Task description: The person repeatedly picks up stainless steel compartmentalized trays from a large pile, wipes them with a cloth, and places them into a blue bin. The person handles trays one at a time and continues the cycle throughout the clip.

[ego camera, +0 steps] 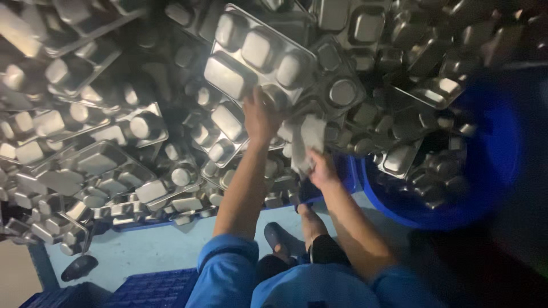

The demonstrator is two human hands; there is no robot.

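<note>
Steel compartment tray [260, 57] tilts up just above my left hand [260, 121], which pinches its lower edge, while my right hand [322, 169] closes on a pale cloth [305, 140] beside it, fingers blurred, surrounding trays [103, 159] indistinct in dim light.

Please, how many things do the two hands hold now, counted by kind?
Steel compartment tray: 1, in the left hand
Grey cloth: 1, in the right hand
Total: 2
</note>
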